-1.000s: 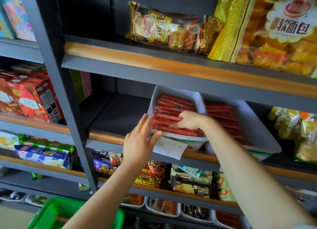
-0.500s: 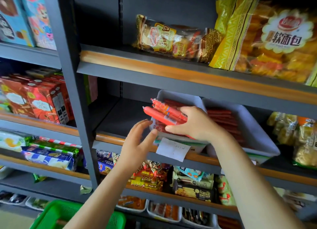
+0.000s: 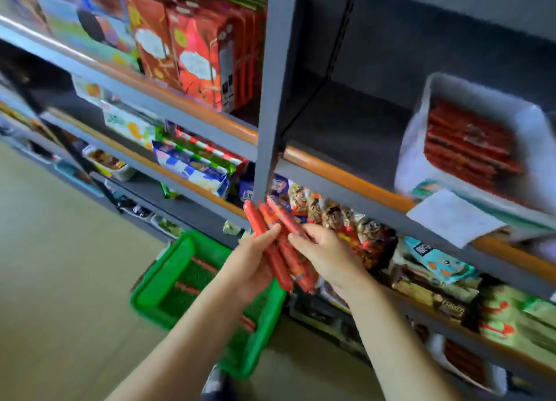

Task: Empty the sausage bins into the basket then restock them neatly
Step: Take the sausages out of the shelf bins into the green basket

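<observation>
Moved: sausages (image 3: 278,247) lifted from the bin (image 3: 421,148), now over the basket (image 3: 168,274).
Grip: left hand (image 3: 252,262) and right hand (image 3: 325,253) both clasp the bundle.
Meaning: emptying continues; bin still holds stock.

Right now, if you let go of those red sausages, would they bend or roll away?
The sausages probably stay fairly stiff: their ends stick out past both hands without drooping. They look round and smooth, so they would likely roll or slip on a flat shelf. Both the left hand and right hand have a grip on the bundle, which suggests loose ones slide apart easily.
</observation>
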`<act>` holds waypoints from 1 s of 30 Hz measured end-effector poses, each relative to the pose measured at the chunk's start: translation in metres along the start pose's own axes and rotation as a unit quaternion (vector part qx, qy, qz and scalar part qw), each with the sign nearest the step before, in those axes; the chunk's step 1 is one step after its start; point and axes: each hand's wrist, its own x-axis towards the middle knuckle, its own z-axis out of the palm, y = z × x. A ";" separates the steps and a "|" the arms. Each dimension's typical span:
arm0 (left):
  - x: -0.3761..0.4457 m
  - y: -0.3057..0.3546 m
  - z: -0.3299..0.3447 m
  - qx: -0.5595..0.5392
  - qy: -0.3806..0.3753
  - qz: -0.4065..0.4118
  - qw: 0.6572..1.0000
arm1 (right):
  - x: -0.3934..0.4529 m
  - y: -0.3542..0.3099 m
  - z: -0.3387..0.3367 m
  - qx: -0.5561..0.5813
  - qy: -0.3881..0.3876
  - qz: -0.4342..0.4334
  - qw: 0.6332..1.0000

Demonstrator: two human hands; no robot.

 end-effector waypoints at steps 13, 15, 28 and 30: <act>0.063 -0.077 -0.256 0.093 0.212 -0.138 0.963 | 0.075 0.202 0.150 -0.190 -0.020 0.144 0.971; 0.069 -0.099 -0.289 0.107 0.231 -0.158 0.954 | 0.082 0.234 0.167 -0.217 -0.045 0.163 0.961; 0.117 -0.164 -0.393 0.085 0.288 -0.163 0.940 | 0.161 0.384 0.246 -0.400 -0.005 0.184 0.898; 0.123 -0.167 -0.398 0.079 0.293 -0.160 0.939 | 0.166 0.395 0.246 -0.418 -0.019 0.188 0.889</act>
